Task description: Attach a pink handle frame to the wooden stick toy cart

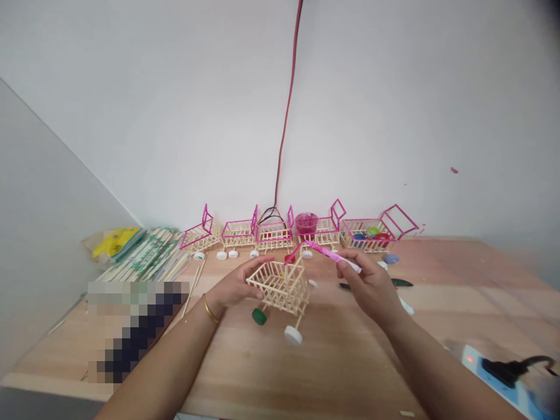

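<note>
No word, brand or number can be read with certainty. Green-and-white printing is seen on the flat wrappers (149,252) of the stick bundles stacked at the left of the counter (245,373), near the wall, but the characters are too small and blurred to be made out. On the yellow-and-teal plastic bag (114,244) beside them, any lettering is likewise lost in the creases and blur. Whatever may be printed beneath the pixelated patch (140,332) in front of the bundles is hidden. On the white-and-blue power strip (470,364) at the lower right, a lit red indicator (469,359) is shown, with no legible marking.
</note>
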A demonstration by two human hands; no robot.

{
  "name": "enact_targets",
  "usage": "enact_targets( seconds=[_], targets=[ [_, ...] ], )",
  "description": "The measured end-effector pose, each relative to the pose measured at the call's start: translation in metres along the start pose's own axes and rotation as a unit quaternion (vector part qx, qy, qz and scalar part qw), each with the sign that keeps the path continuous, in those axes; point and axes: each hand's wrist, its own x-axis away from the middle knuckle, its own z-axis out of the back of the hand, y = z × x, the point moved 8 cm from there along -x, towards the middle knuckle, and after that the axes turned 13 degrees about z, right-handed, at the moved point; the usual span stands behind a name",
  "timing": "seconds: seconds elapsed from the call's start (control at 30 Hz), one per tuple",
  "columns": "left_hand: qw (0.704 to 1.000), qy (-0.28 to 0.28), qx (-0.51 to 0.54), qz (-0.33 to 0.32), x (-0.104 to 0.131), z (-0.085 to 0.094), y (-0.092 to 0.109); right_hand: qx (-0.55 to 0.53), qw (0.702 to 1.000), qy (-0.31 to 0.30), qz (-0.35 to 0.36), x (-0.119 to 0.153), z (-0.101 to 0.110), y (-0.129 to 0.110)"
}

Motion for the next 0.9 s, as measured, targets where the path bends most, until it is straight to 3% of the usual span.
enact_targets(
  seconds=[0.47,0.7,0.9],
  targets=[
    [1.000,-0.001,0.009,-0.004,0.000,0.000,0.000,-0.002,1.000,-0.012,0.021,0.000,-0.001,-0.003],
    [1.000,0.004,0.006,-0.003,0.001,0.000,0.001,-0.004,1.000,0.018,-0.014,-0.003,0.003,0.004],
    [1.000,0.008,0.006,-0.004,0.001,-0.001,0.003,-0.035,0.997,0.001,0.068,0.003,0.001,-0.009]
  ],
)
